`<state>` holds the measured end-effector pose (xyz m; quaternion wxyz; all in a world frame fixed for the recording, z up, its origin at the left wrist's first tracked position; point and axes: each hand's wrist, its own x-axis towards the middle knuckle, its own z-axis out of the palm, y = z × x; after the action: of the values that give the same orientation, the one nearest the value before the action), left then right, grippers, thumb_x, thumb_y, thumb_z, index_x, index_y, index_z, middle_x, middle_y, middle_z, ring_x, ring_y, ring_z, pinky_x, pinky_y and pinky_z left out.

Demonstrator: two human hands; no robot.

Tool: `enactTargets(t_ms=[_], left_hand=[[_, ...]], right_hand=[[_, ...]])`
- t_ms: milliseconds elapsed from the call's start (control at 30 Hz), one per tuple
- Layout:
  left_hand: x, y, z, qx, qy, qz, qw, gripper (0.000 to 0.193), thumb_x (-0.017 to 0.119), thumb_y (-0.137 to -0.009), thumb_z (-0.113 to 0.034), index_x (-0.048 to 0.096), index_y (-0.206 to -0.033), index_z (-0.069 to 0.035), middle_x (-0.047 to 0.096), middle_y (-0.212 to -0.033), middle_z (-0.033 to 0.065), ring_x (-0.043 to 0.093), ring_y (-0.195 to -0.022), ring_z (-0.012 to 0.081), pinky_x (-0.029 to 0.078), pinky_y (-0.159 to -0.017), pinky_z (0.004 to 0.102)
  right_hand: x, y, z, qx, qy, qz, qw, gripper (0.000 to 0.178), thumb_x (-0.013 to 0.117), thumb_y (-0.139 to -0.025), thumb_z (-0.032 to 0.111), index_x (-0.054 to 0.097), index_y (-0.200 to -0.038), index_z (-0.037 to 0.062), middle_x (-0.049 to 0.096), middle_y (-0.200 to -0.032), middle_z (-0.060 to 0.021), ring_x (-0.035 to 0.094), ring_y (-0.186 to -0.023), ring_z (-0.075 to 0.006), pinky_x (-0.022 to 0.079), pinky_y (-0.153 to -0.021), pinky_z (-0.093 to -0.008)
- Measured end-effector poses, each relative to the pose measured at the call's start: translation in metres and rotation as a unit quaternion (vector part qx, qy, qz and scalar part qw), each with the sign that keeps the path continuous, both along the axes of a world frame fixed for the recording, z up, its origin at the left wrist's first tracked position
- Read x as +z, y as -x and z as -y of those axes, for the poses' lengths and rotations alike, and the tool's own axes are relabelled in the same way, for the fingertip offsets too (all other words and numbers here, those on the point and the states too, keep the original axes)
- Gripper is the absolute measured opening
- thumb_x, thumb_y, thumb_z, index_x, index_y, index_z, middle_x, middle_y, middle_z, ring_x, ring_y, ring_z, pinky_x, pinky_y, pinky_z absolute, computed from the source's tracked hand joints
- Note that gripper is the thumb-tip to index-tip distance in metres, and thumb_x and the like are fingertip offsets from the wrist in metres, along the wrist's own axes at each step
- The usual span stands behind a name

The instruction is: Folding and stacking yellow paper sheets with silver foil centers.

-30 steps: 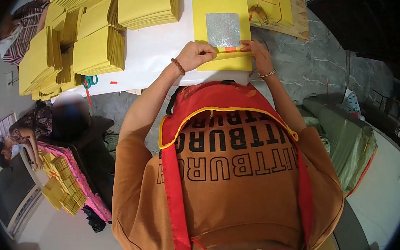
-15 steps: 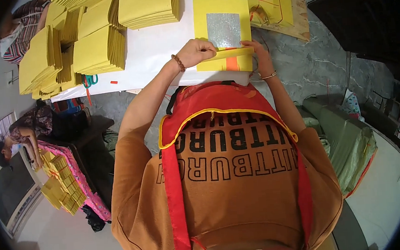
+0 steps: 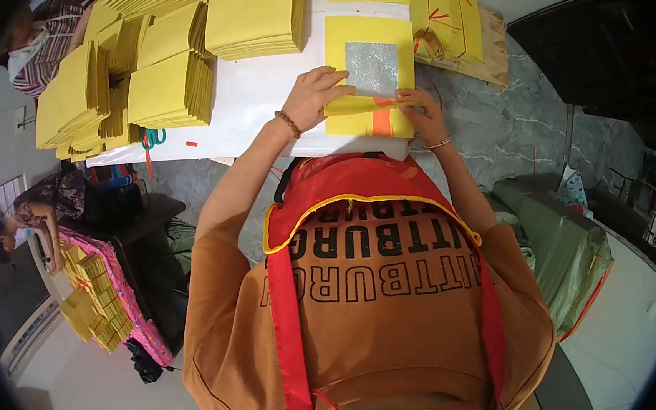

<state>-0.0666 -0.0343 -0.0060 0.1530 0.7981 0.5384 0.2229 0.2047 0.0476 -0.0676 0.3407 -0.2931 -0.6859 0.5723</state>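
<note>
A yellow paper sheet (image 3: 335, 51) with a silver foil square (image 3: 373, 69) lies on the white-covered table (image 3: 249, 88) in front of me. Its near part is folded up into a narrow raised strip, and an orange band (image 3: 382, 123) shows below the fold. My left hand (image 3: 315, 99) rests at the left end of the fold, its fingers stretched and apart over the sheet. At the right end, my right hand (image 3: 422, 114) pinches the raised strip between thumb and fingers.
Stacks of folded yellow paper (image 3: 169, 90) fill the table's left side, beside teal-handled scissors (image 3: 153, 137) and a small red scrap (image 3: 191, 144). Tied yellow bundles (image 3: 448, 22) sit on a wooden board at right. Another person (image 3: 43, 208) works over yellow bundles at left.
My left hand has loosened from a curled grip on the fold to spread fingers. The right hand's fingers have come over the strip's right end. The whole view has shifted slightly.
</note>
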Motion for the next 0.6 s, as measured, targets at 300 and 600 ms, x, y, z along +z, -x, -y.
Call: enactTargets(t_ms=[300,600], left_hand=[[0.028,-0.007,0.018,-0.03,-0.089,-0.086,0.992,0.035,0.054,-0.076,-0.009,0.06,-0.109,-0.017,0.057,-0.112,0.0084,0.051,-0.105,0.0255,0.039,-0.086,0.0361],[0.002,-0.019,0.032,0.122,0.091,0.184,0.971,0.019,0.052,-0.082,-0.019,0.06,-0.091,-0.005,0.059,-0.073,0.0161,0.059,-0.069,0.0315,0.046,-0.061,0.0369]], right_hand=[[0.051,-0.001,0.004,-0.011,-0.425,0.235,0.874,0.028,0.062,-0.076,0.025,0.061,-0.104,0.0206,0.059,-0.113,-0.0021,0.043,-0.118,-0.0251,0.028,-0.096,-0.0406],[0.052,-0.004,0.019,0.098,-0.107,0.275,0.95,0.024,0.057,-0.081,0.018,0.059,-0.104,0.0123,0.061,-0.107,-0.0031,0.054,-0.105,-0.0206,0.037,-0.082,-0.0366]])
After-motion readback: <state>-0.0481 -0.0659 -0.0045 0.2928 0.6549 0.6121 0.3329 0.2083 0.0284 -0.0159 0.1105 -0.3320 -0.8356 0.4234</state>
